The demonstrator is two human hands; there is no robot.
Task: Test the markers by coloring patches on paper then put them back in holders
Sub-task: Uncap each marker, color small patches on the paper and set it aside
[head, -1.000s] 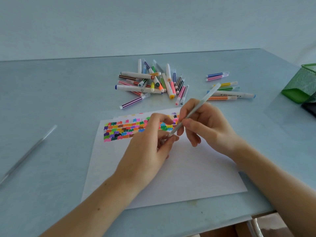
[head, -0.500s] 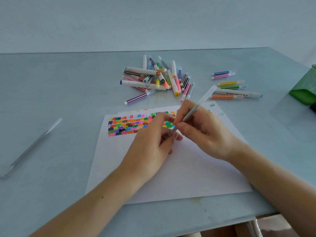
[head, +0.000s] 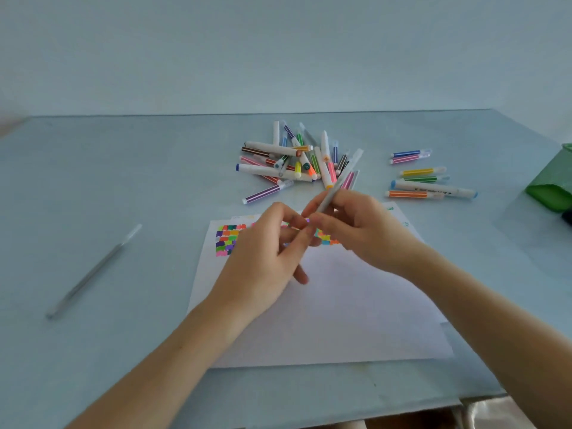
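Both hands are raised over the white sheet of paper (head: 325,305), meeting above its block of coloured patches (head: 227,239), part of which is hidden behind them. A slim grey pen with a translucent cap (head: 342,179) is gripped by the curled fingers of the right hand (head: 359,230) and slants up and away toward the far side of the table. The lower end of that pen is met by the pinched thumb and fingertips of the left hand (head: 263,258); whether a cap is held there cannot be told.

Beyond the paper a loose heap of striped and white markers (head: 294,162) is spread on the pale blue tabletop (head: 123,181). To its right a smaller group of markers (head: 424,178) is laid in rough rows. A green mesh holder (head: 554,187) is seen at the right edge, cut off by the frame. Well to the left, a second grey pen (head: 93,272) is lying alone on the table
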